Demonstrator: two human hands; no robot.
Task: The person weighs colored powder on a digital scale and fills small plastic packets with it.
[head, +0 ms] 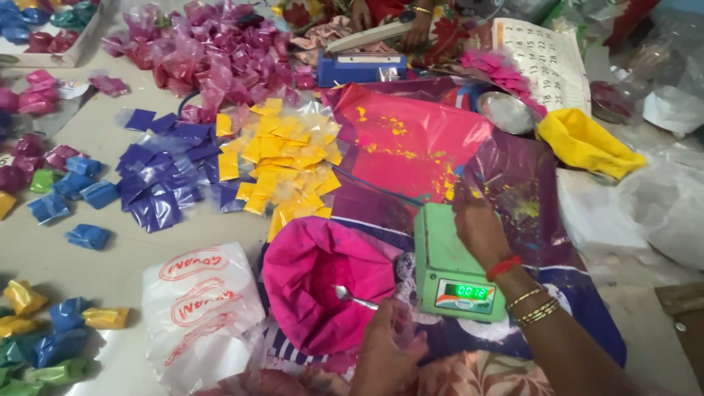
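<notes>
My left hand (389, 352) holds a small clear plastic pouch and a metal spoon (353, 297) whose bowl points into an open bag of bright pink powder (323, 282). My right hand (480, 231), with a red thread and gold bangles at the wrist, rests fingers-down on the platform of a small green digital scale (447, 268); whether it holds anything I cannot tell. The scale's lit display faces me. Both sit on a purple and pink plastic sheet (411, 139) dusted with yellow powder.
Piles of filled packets lie on the floor: yellow (282, 158), purple (161, 176), pink (213, 51), blue (73, 194). A white printed plastic bag (198, 308) is at my left. Another person works a blue heat sealer (359, 66) at the back. A yellow cloth (587, 143) lies right.
</notes>
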